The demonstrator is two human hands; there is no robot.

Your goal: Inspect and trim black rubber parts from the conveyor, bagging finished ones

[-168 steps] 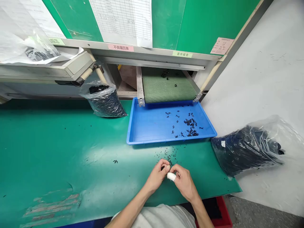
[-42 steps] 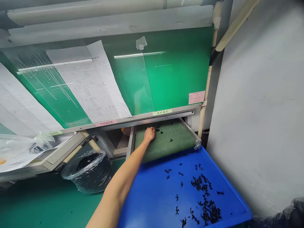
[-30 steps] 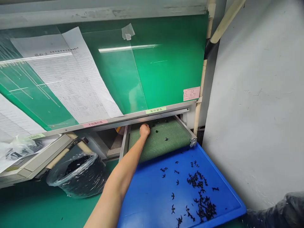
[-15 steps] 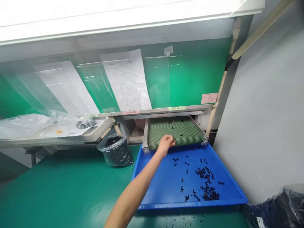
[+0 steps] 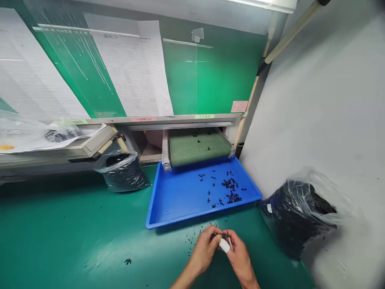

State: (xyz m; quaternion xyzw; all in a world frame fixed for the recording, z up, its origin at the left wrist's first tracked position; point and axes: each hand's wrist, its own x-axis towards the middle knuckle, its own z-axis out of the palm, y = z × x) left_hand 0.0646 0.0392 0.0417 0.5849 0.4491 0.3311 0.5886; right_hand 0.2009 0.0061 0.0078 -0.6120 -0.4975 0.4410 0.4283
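My left hand (image 5: 204, 251) and my right hand (image 5: 239, 257) meet low over the green table (image 5: 60, 241), just in front of the blue tray (image 5: 177, 200). Both have their fingers pinched together on a small black part (image 5: 219, 237) between them. A white cot covers one right fingertip. Small black parts (image 5: 228, 190) lie scattered in the right half of the tray. Thin black bits (image 5: 195, 237) lie loose on the table near my hands.
A green ribbed conveyor belt (image 5: 198, 148) carries a few black parts down into the tray. A clear bag of black parts (image 5: 123, 174) stands left of the tray, a larger bag (image 5: 297, 212) to the right by the grey wall. Papers hang on the green board behind.
My left hand has pulled back from the conveyor belt to the table front and joined my right hand, which has come into view. The view has tilted down.
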